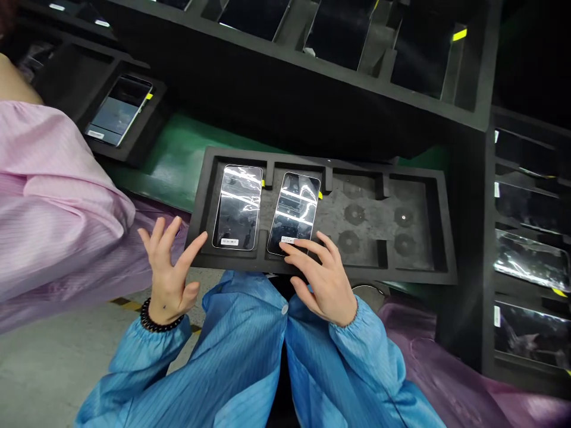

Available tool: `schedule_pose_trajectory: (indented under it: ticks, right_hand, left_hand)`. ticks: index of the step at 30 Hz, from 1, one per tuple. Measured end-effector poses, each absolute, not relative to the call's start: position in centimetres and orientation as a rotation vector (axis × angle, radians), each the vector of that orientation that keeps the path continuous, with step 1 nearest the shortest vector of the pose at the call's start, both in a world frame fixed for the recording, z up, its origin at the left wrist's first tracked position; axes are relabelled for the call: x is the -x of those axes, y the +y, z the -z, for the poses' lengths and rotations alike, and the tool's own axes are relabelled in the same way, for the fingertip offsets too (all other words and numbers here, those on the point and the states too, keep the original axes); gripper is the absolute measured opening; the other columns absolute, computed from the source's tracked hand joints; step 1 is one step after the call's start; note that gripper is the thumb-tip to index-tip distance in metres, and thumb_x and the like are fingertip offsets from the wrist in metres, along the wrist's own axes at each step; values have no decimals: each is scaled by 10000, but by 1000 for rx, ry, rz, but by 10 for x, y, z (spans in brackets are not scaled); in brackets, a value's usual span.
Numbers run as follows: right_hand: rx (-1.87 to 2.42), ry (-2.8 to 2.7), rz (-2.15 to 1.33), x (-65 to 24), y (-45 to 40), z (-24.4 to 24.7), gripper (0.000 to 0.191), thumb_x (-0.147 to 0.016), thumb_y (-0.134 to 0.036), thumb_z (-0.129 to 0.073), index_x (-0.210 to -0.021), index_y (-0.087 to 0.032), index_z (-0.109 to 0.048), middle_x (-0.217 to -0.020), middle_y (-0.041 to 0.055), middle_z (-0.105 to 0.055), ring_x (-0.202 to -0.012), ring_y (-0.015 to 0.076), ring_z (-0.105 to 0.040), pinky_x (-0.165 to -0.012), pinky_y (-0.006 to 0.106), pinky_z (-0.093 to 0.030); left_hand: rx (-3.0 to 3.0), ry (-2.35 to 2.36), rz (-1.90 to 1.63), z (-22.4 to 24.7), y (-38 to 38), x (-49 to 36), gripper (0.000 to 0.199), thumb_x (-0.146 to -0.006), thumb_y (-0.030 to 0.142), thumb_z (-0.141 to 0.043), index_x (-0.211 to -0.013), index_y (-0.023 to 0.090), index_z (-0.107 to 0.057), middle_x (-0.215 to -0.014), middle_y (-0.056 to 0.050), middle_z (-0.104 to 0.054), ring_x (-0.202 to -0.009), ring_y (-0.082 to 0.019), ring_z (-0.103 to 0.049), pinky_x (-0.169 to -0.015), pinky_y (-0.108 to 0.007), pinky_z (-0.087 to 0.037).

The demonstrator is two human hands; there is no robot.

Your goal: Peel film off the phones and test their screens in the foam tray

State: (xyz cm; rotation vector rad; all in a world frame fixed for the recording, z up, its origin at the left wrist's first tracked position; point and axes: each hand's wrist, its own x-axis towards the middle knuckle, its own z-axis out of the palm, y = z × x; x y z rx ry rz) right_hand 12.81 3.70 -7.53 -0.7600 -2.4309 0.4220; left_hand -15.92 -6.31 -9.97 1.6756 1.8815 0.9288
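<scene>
A black foam tray [328, 275] lies across in front of me. Two smartphones rest in its left slots, screens up, each with a white label at the bottom and a yellow tab at the right edge. The left phone [238, 208] sits nearly straight; the second phone [294, 208] is slightly tilted in its slot. My right hand [323, 276] lies over the lower end of the second phone, fingers spread, fingertips at its label. To the left of the tray, my left hand [172, 270] is raised with fingers spread and nothing in it, its index finger by the tray's corner.
Beyond the tray rises a larger stack of black foam trays [285, 77] holding phones. More phones lie in a tray [530, 261] at the right. A person's pink sleeve [57, 196] is close on the left, near another tray with a phone [120, 110]. The table surface [182, 154] is green.
</scene>
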Motion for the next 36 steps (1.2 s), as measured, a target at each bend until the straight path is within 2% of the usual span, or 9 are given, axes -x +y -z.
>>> schedule_pose_trajectory:
  ticks: [5,9,11,13,16,19,23,30,36]
  right_hand:
    - [698,-2402,-390,-125,42,79,182,-975,-232,-503,-1063,-215,-662,-1157,41,-794,-1108,229,-698,-1124,490,-472]
    - [722,-2392,-373,-122,42,83,183,-982,-236,-496,-1062,-200,-657,-1164,46,-791,-1104,227,-692,-1106,471,-469]
    - [737,-2407,-357,-121,42,83,225,-999,-269,-476,-1119,-186,-648,-1222,56,-772,-1132,233,-677,-1133,477,-432]
    - [737,-2455,-357,-121,41,83,260,-1012,-306,-471,-1156,-178,-645,-1236,50,-766,-1154,239,-666,-1172,481,-383]
    - [728,-2487,-381,-122,41,82,298,-1025,-346,-456,-1185,-175,-642,-1233,48,-765,-1160,233,-661,-1187,473,-362]
    - [740,-2428,-367,-122,42,83,350,-1041,-371,-395,-1217,-175,-626,-1250,71,-755,-1150,225,-657,-1145,462,-406]
    - [762,-2409,-362,-122,42,84,329,-1037,-350,-411,-1195,-173,-639,-1218,68,-765,-1144,229,-646,-1124,458,-418]
    - [714,-2490,-374,-122,41,82,368,-1042,-342,-417,-1277,-143,-619,-1281,56,-743,-1206,222,-608,-1223,455,-299]
    - [716,-2532,-383,-124,41,83,443,-1053,-412,-380,-1347,-156,-588,-1317,60,-724,-1246,226,-594,-1230,467,-292]
  left_hand:
    - [-1510,1902,-1017,95,-63,158,516,-849,498,-592,-1350,609,-533,-1636,335,-177,-1590,-377,115,-1255,-466,185]
    - [-1543,1897,-842,101,-66,163,564,-855,531,-628,-1395,603,-482,-1664,314,-105,-1580,-386,137,-1264,-521,114]
    - [-1668,1917,-834,107,-66,166,529,-898,585,-568,-1420,551,-492,-1688,242,-136,-1588,-405,65,-1264,-574,123]
    - [-1882,1928,-853,114,-64,166,513,-955,633,-435,-1418,448,-557,-1695,103,-243,-1588,-426,-68,-1252,-660,128]
    - [-2160,1941,-881,120,-61,164,609,-1003,635,-267,-1477,349,-520,-1679,-38,-304,-1569,-408,-200,-1246,-735,39]
    - [-2199,1985,-970,120,-60,163,620,-1019,614,-213,-1558,357,-382,-1702,-26,-238,-1580,-368,-192,-1271,-711,-25]
    - [-2195,1999,-981,118,-62,162,617,-1016,621,-195,-1558,385,-371,-1703,-2,-228,-1586,-354,-178,-1288,-686,-29]
    - [-2259,1963,-872,119,-59,163,563,-1025,568,-218,-1550,427,-368,-1714,49,-187,-1598,-318,-140,-1300,-629,12]
    - [-2228,1968,-987,120,-59,163,610,-1025,580,-239,-1569,334,-366,-1704,-35,-235,-1576,-357,-200,-1280,-669,-3]
